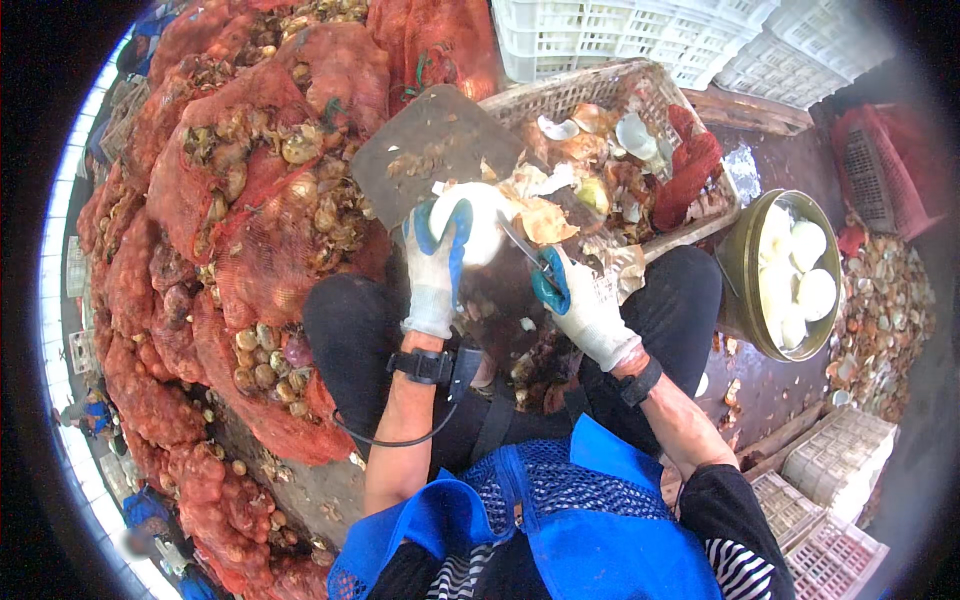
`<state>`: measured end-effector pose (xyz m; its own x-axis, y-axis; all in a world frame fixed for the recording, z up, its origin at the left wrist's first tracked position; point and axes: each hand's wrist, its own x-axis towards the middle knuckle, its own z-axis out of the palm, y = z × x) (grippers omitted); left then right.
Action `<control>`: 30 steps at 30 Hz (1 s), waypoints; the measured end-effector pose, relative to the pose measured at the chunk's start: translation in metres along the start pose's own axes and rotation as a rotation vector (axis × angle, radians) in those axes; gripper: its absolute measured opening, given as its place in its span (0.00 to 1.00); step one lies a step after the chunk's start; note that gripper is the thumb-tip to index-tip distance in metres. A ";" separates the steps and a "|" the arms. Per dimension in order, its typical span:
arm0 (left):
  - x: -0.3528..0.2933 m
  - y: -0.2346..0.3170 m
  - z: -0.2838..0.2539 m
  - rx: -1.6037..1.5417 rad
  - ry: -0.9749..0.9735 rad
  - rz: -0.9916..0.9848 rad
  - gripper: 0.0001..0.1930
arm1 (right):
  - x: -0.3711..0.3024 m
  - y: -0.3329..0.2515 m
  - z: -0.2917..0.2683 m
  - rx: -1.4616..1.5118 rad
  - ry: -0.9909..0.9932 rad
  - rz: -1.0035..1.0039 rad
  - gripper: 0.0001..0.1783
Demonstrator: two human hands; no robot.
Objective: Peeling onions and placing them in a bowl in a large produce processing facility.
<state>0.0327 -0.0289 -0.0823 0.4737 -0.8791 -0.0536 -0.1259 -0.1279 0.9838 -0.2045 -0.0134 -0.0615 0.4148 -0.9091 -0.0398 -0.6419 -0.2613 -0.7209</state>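
In my left hand [436, 255], gloved in white and blue, I grip a large peeled white onion [474, 222]. My right hand [572, 298], in the same kind of glove, is closed around a small knife [522, 243]. The blade points up and left, close to the onion's right side. Just beyond the onion lies a dark board [430, 155] with scraps of skin on it. Brown onion skins [545, 220] sit right of the onion, at the edge of a crate [690, 225] holding more peelings, a pale onion [592, 194] and red netting.
A metal bucket [745, 310] of peeled onions stands right of my knee. Red mesh sacks [235, 230] full of onions are piled along the left. White plastic crates [610, 35] are stacked at the back, others at lower right. Loose skins [885, 320] cover the floor at far right.
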 end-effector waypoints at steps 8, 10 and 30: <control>-0.009 0.010 0.008 -0.060 0.006 -0.019 0.24 | 0.002 -0.005 -0.009 0.180 0.006 0.027 0.20; -0.006 0.009 0.007 0.123 -0.005 0.051 0.20 | 0.005 -0.007 -0.013 0.245 0.023 -0.002 0.19; 0.001 0.014 0.011 -0.081 0.004 -0.075 0.25 | -0.004 0.005 0.017 -0.116 0.129 -0.005 0.30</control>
<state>0.0215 -0.0368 -0.0707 0.4823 -0.8667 -0.1275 -0.0191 -0.1559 0.9876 -0.1983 -0.0050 -0.0764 0.3368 -0.9398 0.0581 -0.7134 -0.2950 -0.6357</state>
